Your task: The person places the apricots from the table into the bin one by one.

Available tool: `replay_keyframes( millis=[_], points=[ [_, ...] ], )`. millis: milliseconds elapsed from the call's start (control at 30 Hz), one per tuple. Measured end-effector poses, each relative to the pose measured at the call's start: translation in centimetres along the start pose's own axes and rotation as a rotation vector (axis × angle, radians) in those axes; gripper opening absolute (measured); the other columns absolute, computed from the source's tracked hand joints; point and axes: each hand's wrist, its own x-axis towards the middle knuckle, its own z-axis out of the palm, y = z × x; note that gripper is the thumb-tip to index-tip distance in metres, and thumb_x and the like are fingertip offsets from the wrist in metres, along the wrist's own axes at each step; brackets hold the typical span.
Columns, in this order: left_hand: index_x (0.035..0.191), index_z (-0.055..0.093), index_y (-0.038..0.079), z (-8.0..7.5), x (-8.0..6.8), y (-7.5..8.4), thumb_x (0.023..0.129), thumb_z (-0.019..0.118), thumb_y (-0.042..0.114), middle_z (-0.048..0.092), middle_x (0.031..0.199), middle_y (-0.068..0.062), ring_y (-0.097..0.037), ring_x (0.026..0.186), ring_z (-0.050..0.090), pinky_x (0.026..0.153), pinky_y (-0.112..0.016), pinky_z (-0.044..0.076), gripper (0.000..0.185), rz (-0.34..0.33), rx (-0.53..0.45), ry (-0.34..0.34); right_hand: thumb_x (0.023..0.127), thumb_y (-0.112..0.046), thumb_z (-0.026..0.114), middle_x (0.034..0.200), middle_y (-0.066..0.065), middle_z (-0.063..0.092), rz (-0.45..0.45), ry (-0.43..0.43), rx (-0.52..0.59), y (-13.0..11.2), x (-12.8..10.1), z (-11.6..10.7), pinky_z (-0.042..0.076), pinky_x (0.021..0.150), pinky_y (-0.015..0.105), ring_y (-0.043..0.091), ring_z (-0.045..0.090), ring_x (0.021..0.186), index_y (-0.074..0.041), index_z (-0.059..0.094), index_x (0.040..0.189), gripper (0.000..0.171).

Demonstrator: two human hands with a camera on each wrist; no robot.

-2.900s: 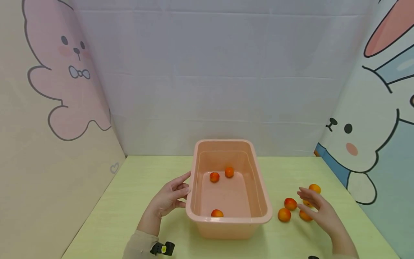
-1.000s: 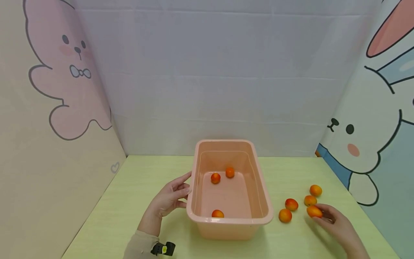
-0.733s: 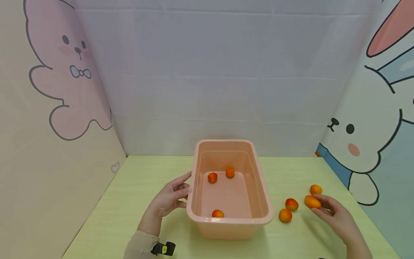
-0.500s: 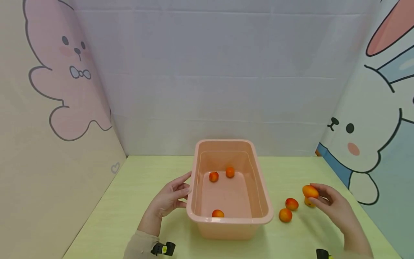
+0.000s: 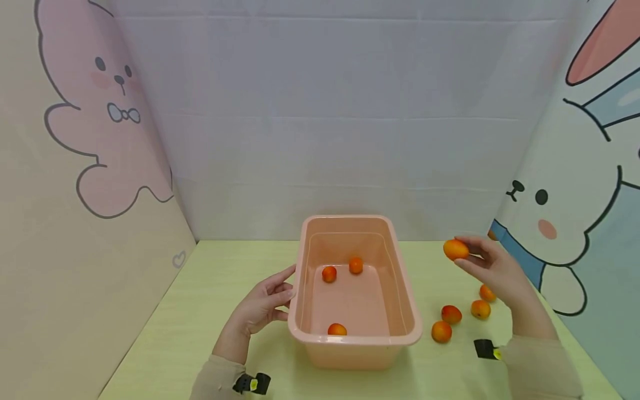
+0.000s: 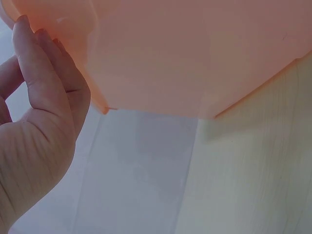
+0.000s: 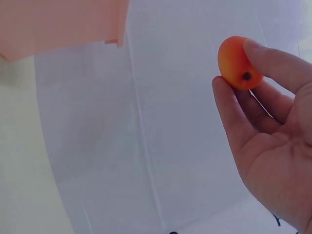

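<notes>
A pale pink plastic tub (image 5: 354,340) stands on the table with 3 small orange-red fruits inside, one of them a fruit (image 5: 329,274) near the middle. At its left side my left hand (image 5: 257,308) touches the rim with fairly straight fingers (image 6: 39,73). My right hand (image 5: 492,269), raised to the right of the tub, pinches a smooth oval orange fruit (image 5: 455,250) between thumb and fingertips. A dark spot shows on one end of this fruit (image 7: 239,63) in the right wrist view.
Several more fruits lie on the table right of the tub, among them a red-orange fruit (image 5: 451,315) and an orange fruit (image 5: 481,309). A pale cloth wall (image 5: 345,122) rises behind the table (image 5: 225,261), with printed cartoon panels on both sides.
My right hand has taken an orange fruit from the group on the table and lifted it up, away from me and leftward. The left hand stays at the tub's rim.
</notes>
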Motion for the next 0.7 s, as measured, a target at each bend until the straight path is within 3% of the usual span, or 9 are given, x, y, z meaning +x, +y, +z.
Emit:
replay_keyframes(
  millis=[167, 267, 400, 600, 700],
  points=[
    [0.157, 0.023, 0.006, 0.0, 0.1, -0.1, 0.1, 0.058, 0.006, 0.061, 0.102, -0.004, -0.014, 0.08, 0.066, 0.067, -0.031, 0.061, 0.067, -0.004, 0.005, -0.001, 0.096, -0.011, 0.066, 0.128, 0.016, 0.054, -0.033, -0.042, 0.001, -2.9, 3.2, 0.3, 0.048, 0.083, 0.008, -0.01, 0.056, 0.1, 0.001, 0.051, 0.139, 0.047],
    [0.157, 0.022, 0.005, 0.0, 0.0, -0.1, 0.1, 0.058, 0.005, 0.061, 0.101, -0.004, -0.014, 0.08, 0.066, 0.068, -0.031, 0.061, 0.068, -0.003, 0.0, -0.001, 0.097, -0.011, 0.065, 0.13, 0.019, 0.054, -0.049, -0.083, 0.029, -4.7, 5.2, 0.6, 0.049, 0.083, 0.01, -0.01, 0.057, 0.1, 0.001, 0.05, 0.139, 0.046],
    [0.157, 0.022, 0.004, 0.0, 0.0, -0.1, 0.1, 0.058, 0.005, 0.061, 0.101, -0.004, -0.014, 0.079, 0.066, 0.068, -0.031, 0.06, 0.068, 0.001, -0.006, -0.001, 0.096, -0.011, 0.067, 0.13, 0.018, 0.054, -0.073, -0.115, 0.056, -6.8, 7.8, 1.4, 0.05, 0.085, 0.011, -0.005, 0.059, 0.101, 0.002, 0.052, 0.137, 0.046],
    [0.157, 0.022, 0.005, 0.0, 0.0, 0.0, 0.1, 0.057, 0.005, 0.061, 0.101, -0.004, -0.014, 0.079, 0.066, 0.068, -0.031, 0.061, 0.067, 0.007, -0.006, -0.008, 0.095, -0.019, 0.069, 0.13, 0.014, 0.058, -0.083, -0.153, 0.027, -9.0, 10.6, 3.1, 0.051, 0.086, 0.014, 0.022, 0.063, 0.111, -0.002, 0.055, 0.136, 0.047],
    [0.157, 0.023, 0.005, 0.0, 0.0, 0.0, 0.1, 0.057, 0.004, 0.061, 0.101, -0.004, -0.014, 0.079, 0.066, 0.068, -0.031, 0.061, 0.066, 0.006, -0.003, -0.006, 0.095, -0.021, 0.069, 0.131, 0.012, 0.058, -0.078, -0.179, 0.049, -9.7, 11.8, 4.0, 0.051, 0.09, 0.018, 0.027, 0.061, 0.116, -0.004, 0.055, 0.137, 0.048]
  ],
)
